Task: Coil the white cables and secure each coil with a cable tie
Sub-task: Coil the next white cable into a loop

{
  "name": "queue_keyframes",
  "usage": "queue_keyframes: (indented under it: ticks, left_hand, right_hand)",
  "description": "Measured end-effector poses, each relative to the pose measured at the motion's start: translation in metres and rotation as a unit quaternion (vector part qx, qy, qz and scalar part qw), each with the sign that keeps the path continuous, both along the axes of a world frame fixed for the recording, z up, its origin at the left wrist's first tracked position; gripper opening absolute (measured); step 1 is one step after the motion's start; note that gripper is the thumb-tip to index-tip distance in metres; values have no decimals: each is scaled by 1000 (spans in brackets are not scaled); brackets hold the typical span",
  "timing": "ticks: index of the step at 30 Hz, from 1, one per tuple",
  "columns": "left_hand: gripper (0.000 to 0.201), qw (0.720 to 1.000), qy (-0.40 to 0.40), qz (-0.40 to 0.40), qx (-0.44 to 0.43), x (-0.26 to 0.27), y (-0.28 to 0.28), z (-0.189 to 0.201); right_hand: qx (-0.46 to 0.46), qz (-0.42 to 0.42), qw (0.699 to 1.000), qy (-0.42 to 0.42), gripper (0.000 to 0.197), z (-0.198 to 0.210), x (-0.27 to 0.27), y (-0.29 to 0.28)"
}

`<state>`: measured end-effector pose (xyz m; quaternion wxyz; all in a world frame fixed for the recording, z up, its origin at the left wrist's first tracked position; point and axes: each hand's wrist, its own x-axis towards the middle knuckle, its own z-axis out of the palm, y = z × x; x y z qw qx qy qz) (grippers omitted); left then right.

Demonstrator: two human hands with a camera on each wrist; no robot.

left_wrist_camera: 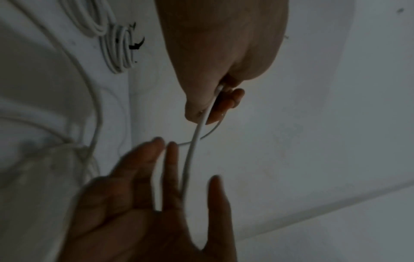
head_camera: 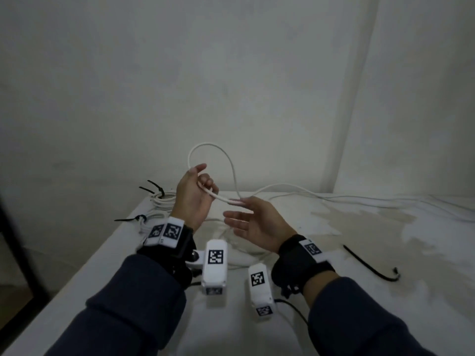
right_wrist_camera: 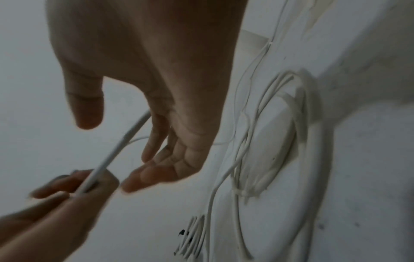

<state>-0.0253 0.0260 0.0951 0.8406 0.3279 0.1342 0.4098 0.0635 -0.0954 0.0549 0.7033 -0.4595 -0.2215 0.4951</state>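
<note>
My left hand (head_camera: 203, 186) is raised above the table and grips a white cable (head_camera: 232, 165) between thumb and curled fingers. The cable arcs up in a loop behind that hand, then drops to the table and runs off to the right. Its short free end sticks out toward my right hand (head_camera: 239, 211), which is palm-up with straight fingers, the fingertips just touching the end. In the left wrist view the left hand (left_wrist_camera: 212, 106) pinches the cable (left_wrist_camera: 192, 150) above the spread right hand (left_wrist_camera: 168, 177). The right wrist view shows the open right hand (right_wrist_camera: 143, 159) beside the cable (right_wrist_camera: 116, 150).
Two coils (head_camera: 162, 199) bound with black ties lie at the table's back left, near its left edge. A loose black cable tie (head_camera: 370, 265) lies to the right. More loose white cables (head_camera: 385, 201) run along the back right. Another loose coil (right_wrist_camera: 280, 133) lies under my hands.
</note>
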Motion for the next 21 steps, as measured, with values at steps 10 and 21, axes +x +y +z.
queue_keyframes:
  ticks: [10, 21]
  left_hand:
    - [20, 994, -21, -51, -97, -12, -7, -56]
    - [19, 988, 75, 9, -137, 9, -31, -97]
  right_hand:
    - [41, -258, 965, -1, 19, -20, 31, -54]
    - [18, -433, 896, 93, 41, -62, 42, -58]
